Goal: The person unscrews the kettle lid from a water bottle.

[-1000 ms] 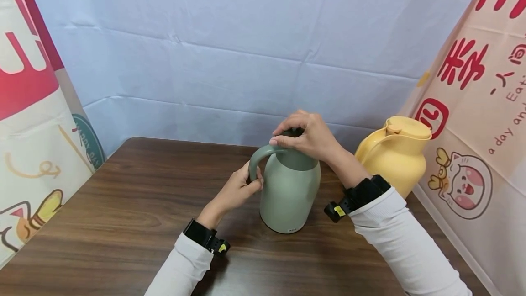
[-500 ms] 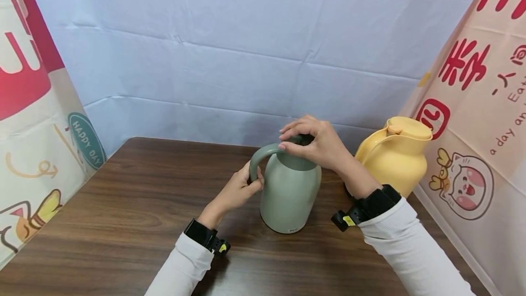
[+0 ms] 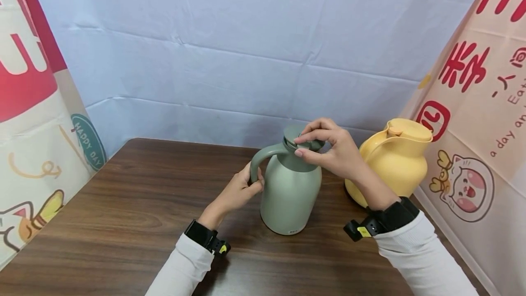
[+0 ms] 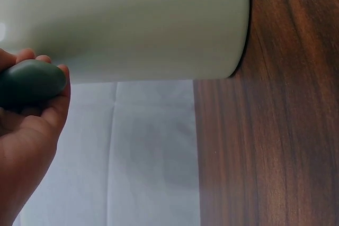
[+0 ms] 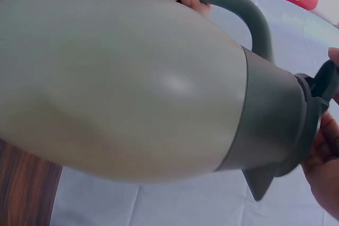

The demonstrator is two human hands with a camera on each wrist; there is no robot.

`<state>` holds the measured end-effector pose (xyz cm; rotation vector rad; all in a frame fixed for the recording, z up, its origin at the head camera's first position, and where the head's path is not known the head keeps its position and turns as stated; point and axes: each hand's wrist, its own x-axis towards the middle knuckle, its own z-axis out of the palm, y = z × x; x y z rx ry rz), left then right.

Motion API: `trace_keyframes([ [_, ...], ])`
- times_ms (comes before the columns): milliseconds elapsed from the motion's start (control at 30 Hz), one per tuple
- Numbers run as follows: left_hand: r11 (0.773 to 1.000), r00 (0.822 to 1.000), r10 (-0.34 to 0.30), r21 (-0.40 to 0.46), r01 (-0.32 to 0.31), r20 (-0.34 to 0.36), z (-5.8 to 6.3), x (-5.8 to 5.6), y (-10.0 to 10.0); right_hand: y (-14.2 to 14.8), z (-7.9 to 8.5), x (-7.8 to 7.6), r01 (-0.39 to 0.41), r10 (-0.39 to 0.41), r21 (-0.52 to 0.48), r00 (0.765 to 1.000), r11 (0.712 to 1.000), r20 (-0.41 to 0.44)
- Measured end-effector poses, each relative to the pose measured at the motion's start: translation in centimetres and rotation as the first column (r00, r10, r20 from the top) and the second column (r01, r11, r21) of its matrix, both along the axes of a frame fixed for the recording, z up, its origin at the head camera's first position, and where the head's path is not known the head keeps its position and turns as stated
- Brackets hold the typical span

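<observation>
A pale green thermal jug (image 3: 289, 195) stands upright on the wooden table, its darker green handle (image 3: 265, 153) pointing left. My left hand (image 3: 237, 191) grips that handle low down, fingers wrapped round it. On top sits the jug's dark green lid (image 3: 293, 133), which looks tilted, with a raised part also showing in the right wrist view. My right hand (image 3: 334, 150) pinches the lid between thumb and fingers, from the right side. In the right wrist view a pointed spout (image 5: 259, 183) juts from the collar. Parts of the lid are hidden behind my right fingers.
A yellow jug (image 3: 390, 168) with its lid on stands close to my right forearm, near the table's right edge. A pale blue cloth (image 3: 197, 58) hangs behind the wooden table (image 3: 123, 204). Printed cloths (image 3: 464, 140) hang at both sides.
My right hand has shifted right and slightly down, and the green lid it covered now shows tilted beside its fingers. The left hand and the jug's body have stayed put.
</observation>
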<state>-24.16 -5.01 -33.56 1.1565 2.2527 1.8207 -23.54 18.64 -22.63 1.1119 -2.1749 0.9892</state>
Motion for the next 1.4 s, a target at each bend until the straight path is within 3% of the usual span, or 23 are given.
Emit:
trace_keyframes([
  [133,1.000,1.000,-0.003,-0.002,0.003,0.003,-0.1,-0.1,0.0,0.8,0.1,0.4,0.016,-0.016,-0.008,1.000,1.000,-0.013],
  [267,1.000,1.000,-0.006,-0.005,0.006,-0.001,-0.2,-0.2,0.0,1.5,-0.1,0.7,0.093,-0.093,-0.013,0.996,0.996,-0.006],
  [500,1.000,1.000,-0.004,0.001,0.004,-0.006,-0.3,-0.3,0.0,2.2,-0.3,1.4,0.168,-0.166,-0.011,0.982,0.986,0.092],
  [733,1.000,1.000,-0.011,-0.001,0.011,0.006,-0.2,-0.4,0.2,2.0,-0.3,1.9,0.195,-0.195,-0.009,0.981,0.981,-0.013],
  [967,1.000,1.000,-0.006,-0.002,0.006,0.005,0.0,-0.3,-0.1,0.8,-0.5,2.1,0.330,-0.330,-0.020,0.942,0.944,-0.060],
  [1133,1.000,1.000,-0.007,0.001,0.007,-0.003,0.0,-0.2,0.0,0.8,-0.6,2.0,0.289,-0.294,-0.056,0.946,0.956,-0.139],
  [1267,1.000,1.000,-0.013,0.008,0.013,0.001,-0.1,-0.3,0.1,2.1,-0.4,1.8,0.275,-0.277,-0.060,0.961,0.960,-0.028],
  [1400,1.000,1.000,-0.007,0.012,0.007,0.017,-0.1,-0.4,0.1,3.5,-0.4,1.3,0.294,-0.285,-0.051,0.948,0.954,0.141],
])
